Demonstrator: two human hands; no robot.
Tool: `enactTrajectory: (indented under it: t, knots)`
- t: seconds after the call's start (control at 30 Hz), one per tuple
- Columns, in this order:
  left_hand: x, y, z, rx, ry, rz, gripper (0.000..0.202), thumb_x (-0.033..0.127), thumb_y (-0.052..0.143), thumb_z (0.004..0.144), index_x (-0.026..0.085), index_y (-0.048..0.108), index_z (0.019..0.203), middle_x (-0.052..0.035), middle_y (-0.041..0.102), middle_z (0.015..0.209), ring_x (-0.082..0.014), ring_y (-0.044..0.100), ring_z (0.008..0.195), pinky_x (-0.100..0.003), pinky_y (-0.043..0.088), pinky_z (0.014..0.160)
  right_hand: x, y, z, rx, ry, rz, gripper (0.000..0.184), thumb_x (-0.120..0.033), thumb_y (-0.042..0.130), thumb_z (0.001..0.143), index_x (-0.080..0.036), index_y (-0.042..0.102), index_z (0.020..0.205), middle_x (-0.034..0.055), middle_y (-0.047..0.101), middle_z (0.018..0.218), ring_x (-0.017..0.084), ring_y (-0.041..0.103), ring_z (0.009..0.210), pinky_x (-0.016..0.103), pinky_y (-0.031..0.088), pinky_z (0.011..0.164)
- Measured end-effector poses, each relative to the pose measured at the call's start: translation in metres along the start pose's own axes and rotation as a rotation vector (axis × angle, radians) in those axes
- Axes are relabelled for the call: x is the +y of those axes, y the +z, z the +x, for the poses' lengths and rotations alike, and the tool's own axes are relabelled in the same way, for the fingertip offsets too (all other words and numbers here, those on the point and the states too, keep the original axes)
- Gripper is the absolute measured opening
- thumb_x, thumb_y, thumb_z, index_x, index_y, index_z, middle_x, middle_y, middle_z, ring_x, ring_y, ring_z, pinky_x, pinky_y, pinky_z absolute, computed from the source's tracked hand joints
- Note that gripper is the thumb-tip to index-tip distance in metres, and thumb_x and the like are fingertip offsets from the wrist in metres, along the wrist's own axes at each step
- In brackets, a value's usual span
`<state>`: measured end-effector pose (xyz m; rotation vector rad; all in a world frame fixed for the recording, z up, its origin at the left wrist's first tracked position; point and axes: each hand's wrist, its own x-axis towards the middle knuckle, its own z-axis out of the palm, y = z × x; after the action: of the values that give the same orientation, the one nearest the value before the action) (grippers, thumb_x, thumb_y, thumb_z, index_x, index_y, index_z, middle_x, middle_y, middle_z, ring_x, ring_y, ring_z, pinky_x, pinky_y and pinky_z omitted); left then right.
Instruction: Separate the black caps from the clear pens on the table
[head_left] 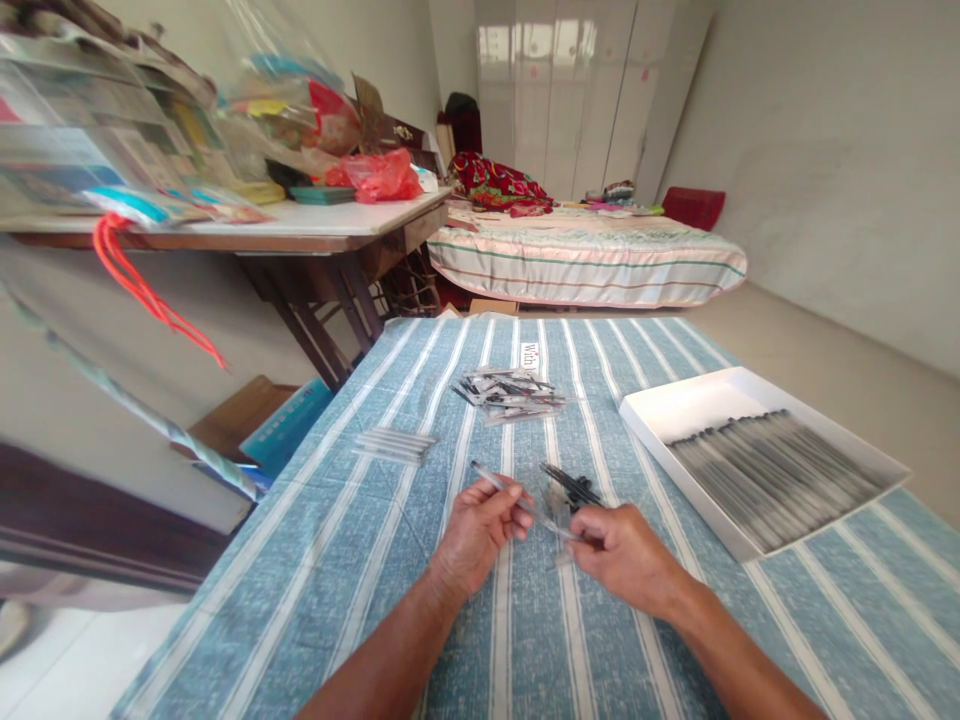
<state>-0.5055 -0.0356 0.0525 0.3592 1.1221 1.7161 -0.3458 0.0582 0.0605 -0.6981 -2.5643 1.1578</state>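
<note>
My left hand [480, 528] is closed in a pinch round a clear plastic pen barrel [501, 485] that slants up to the left. My right hand [621, 555] is closed on the barrel's other end, near a thin clear sleeve [561, 530]. Both hands hover low over a blue striped tablecloth [360, 560]. Just beyond my right hand lies a small cluster of black pen parts [571, 485]. Farther out sit a pile of packaged pens [510, 393] and a few clear tubes [394, 444].
A white shallow box [675, 408] full of dark pens [772, 475] sits at the right of the table. At left a cluttered desk [315, 222] holds bags and papers. A bed [592, 258] and white wardrobe [577, 90] stand behind.
</note>
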Motion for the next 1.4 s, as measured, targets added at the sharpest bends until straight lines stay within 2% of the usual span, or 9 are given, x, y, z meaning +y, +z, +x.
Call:
enactTrajectory:
  t: [0.37, 0.53, 0.67, 1.07, 1.2, 1.4]
  knots:
    - [-0.001, 0.001, -0.001, -0.009, -0.028, 0.023, 0.015, 0.018, 0.069, 0.066, 0.012, 0.057, 0.072, -0.0035, 0.066, 0.066, -0.0119, 0.059, 0.05, -0.021, 0.047, 0.044, -0.005, 0.01, 0.001, 0.081, -0.035, 0.066, 0.018, -0.018, 0.048, 0.073, -0.017, 0.04, 0.058, -0.0072, 0.034, 0.049, 0.006, 0.033, 0.046, 0.017, 0.024, 0.044]
    - [0.0, 0.0, 0.0, 0.001, -0.024, 0.014, 0.014, 0.018, 0.069, 0.065, 0.013, 0.056, 0.07, 0.0008, 0.063, 0.058, -0.0083, 0.054, 0.043, -0.019, 0.044, 0.04, -0.009, 0.01, -0.001, 0.101, -0.075, 0.11, 0.02, -0.022, 0.046, 0.078, -0.018, 0.04, 0.06, -0.0064, 0.034, 0.052, 0.007, 0.032, 0.047, 0.017, 0.025, 0.045]
    - [0.001, 0.0, 0.0, 0.015, -0.021, 0.025, 0.013, 0.019, 0.068, 0.066, 0.014, 0.056, 0.067, 0.0013, 0.061, 0.05, -0.0075, 0.049, 0.035, -0.018, 0.04, 0.035, -0.01, 0.013, -0.001, 0.143, -0.119, 0.067, 0.023, -0.022, 0.045, 0.08, -0.018, 0.036, 0.059, -0.0063, 0.031, 0.052, 0.007, 0.032, 0.047, 0.018, 0.026, 0.047]
    - [-0.005, 0.002, -0.003, 0.021, -0.019, 0.051, 0.014, 0.021, 0.067, 0.066, 0.013, 0.055, 0.065, -0.0002, 0.062, 0.052, -0.0106, 0.051, 0.034, -0.023, 0.043, 0.036, -0.011, 0.017, -0.001, 0.197, -0.163, -0.007, 0.022, -0.017, 0.043, 0.08, -0.019, 0.038, 0.058, -0.0056, 0.035, 0.051, 0.008, 0.036, 0.045, 0.019, 0.027, 0.048]
    - [-0.004, 0.003, -0.005, 0.024, -0.01, 0.057, 0.016, 0.022, 0.069, 0.065, 0.014, 0.055, 0.065, 0.0009, 0.061, 0.051, -0.0093, 0.049, 0.034, -0.022, 0.043, 0.036, -0.01, 0.017, 0.001, 0.187, -0.149, -0.079, 0.023, -0.018, 0.043, 0.081, -0.019, 0.04, 0.059, -0.0048, 0.041, 0.051, 0.008, 0.039, 0.045, 0.019, 0.027, 0.047]
    - [-0.002, 0.007, -0.004, 0.019, 0.011, 0.088, 0.017, 0.024, 0.069, 0.065, 0.014, 0.055, 0.065, 0.0014, 0.06, 0.052, -0.008, 0.047, 0.036, -0.021, 0.04, 0.035, -0.011, 0.012, 0.003, 0.202, -0.207, -0.376, 0.015, -0.023, 0.044, 0.084, -0.019, 0.051, 0.072, -0.0011, 0.059, 0.061, 0.011, 0.052, 0.053, 0.021, 0.03, 0.053]
